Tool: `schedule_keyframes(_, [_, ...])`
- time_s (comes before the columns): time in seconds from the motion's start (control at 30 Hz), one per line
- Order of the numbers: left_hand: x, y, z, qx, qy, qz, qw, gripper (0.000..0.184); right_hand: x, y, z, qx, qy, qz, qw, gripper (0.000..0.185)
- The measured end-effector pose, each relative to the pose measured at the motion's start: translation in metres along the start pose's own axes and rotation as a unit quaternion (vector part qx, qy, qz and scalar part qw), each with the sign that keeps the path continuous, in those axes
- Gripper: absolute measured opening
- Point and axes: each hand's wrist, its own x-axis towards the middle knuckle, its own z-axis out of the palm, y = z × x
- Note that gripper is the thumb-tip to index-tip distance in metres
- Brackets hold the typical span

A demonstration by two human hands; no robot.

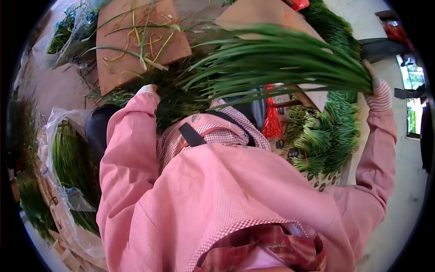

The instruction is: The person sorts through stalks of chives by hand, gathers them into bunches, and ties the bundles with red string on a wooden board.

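On the right, my right hand [375, 86], in a striped glove, is closed around one end of a big bunch of garlic chives [281, 63]. Its long flat leaves stretch leftward over my lap and look blurred. My left hand [153, 88] is by the near edge of a brown board [179, 47], close to a dark heap of loose leaves [174, 93]. Only a little of that hand shows past its striped cuff, and its fingers are hidden. Several yellowed leaves [136, 34] and stalks lie scattered on the board.
Tied bundles of greens [333, 131] are stacked at the right, beside a red tassel-like bunch of strips [272, 115]. A second board [272, 16] stands at the top. Clear plastic bags of greens [72, 158] sit on the left, with another bag [74, 34] at upper left.
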Motion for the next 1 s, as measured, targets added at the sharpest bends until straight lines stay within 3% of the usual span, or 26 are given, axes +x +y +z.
schedule_keyframes(0.03, [-0.020,0.004,0.003,-0.028,0.081,0.011,0.996,0.030,0.006,-0.010,-0.015,-0.225,-0.039,-0.191,0.955,0.052])
schedule_keyframes(0.07, [-0.038,0.007,0.006,-0.057,0.164,0.023,0.985,0.027,0.014,-0.028,-0.021,-0.128,-0.012,-0.153,0.980,0.058])
schedule_keyframes(0.1, [-0.029,0.008,0.002,0.010,0.082,0.003,0.997,0.026,0.026,-0.043,-0.035,-0.191,-0.004,-0.164,0.968,0.060])
schedule_keyframes(0.13, [-0.022,0.002,0.009,0.009,0.090,0.013,0.996,0.026,0.038,-0.059,-0.048,-0.253,0.005,-0.174,0.952,0.061])
schedule_keyframes(0.17, [-0.030,0.003,0.007,-0.011,0.088,0.033,0.995,0.026,0.052,-0.071,-0.055,-0.364,0.089,-0.215,0.902,0.068])
schedule_keyframes(0.23, [-0.051,0.011,0.001,-0.061,0.122,0.032,0.990,0.026,0.069,-0.113,-0.044,-0.505,0.145,-0.191,0.830,0.066])
schedule_keyframes(0.33, [-0.052,0.010,0.007,-0.106,0.114,0.029,0.987,0.034,0.118,-0.131,-0.038,-0.509,0.180,-0.178,0.822,0.063])
schedule_keyframes(0.37, [-0.052,0.009,0.009,-0.128,0.093,0.027,0.987,0.035,0.136,-0.130,-0.032,-0.513,0.182,-0.214,0.811,0.064])
schedule_keyframes(0.4, [-0.050,0.007,0.011,-0.137,0.058,0.025,0.989,0.035,0.151,-0.126,-0.023,-0.535,0.200,-0.177,0.801,0.064])
schedule_keyframes(0.5, [-0.049,0.009,0.012,-0.091,0.013,0.064,0.994,0.039,0.205,-0.082,0.008,-0.530,0.189,-0.168,0.810,0.065])
schedule_keyframes(0.57, [-0.057,0.008,0.018,-0.130,-0.006,0.079,0.988,0.038,0.226,-0.027,0.044,-0.515,0.136,-0.130,0.836,0.066])
schedule_keyframes(0.63, [-0.056,0.006,0.030,-0.256,-0.067,0.063,0.962,0.034,0.221,0.045,0.085,-0.488,0.038,-0.042,0.871,0.067])
schedule_keyframes(0.7, [-0.046,-0.004,0.047,-0.223,-0.074,0.063,0.970,0.032,0.199,0.096,0.113,-0.458,-0.058,0.054,0.885,0.068])
schedule_keyframes(0.77, [-0.035,-0.021,0.067,-0.236,-0.056,0.085,0.966,0.034,0.181,0.133,0.122,-0.436,-0.092,0.114,0.888,0.069])
schedule_keyframes(0.93, [-0.055,0.005,0.039,-0.156,-0.055,0.051,0.985,0.037,0.185,0.188,0.100,-0.405,-0.056,0.052,0.911,0.069])
schedule_keyframes(1.0, [-0.062,0.018,0.026,-0.131,-0.084,0.056,0.986,0.037,0.178,0.197,0.091,-0.425,-0.065,0.077,0.900,0.068])
